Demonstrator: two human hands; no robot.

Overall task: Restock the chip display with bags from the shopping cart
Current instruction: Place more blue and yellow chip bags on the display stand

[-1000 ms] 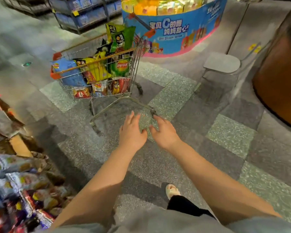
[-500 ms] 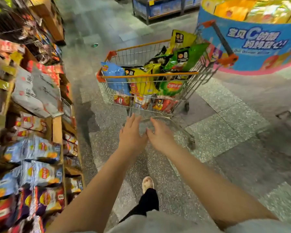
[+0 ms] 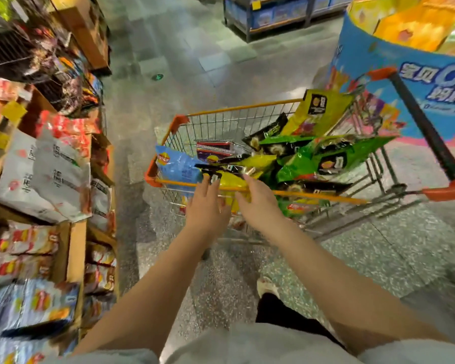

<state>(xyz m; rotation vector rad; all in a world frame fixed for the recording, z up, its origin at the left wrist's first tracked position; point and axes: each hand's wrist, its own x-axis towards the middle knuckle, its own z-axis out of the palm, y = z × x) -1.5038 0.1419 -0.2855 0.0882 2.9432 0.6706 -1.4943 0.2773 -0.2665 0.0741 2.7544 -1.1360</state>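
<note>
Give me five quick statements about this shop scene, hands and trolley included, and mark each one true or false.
1. Both hands reach toward the orange-rimmed wire shopping cart. True.
2. The left hand grips a bag. False: its fingers are straight and hold nothing.
3. The light blue chip bag lies at the cart's left end. True.
4. The cart is empty. False: it holds many bags, among them the bright green chip bag.
5. The wooden chip display shelves stand to the person's right. False: they are on the left.

The right hand is also open.
</note>
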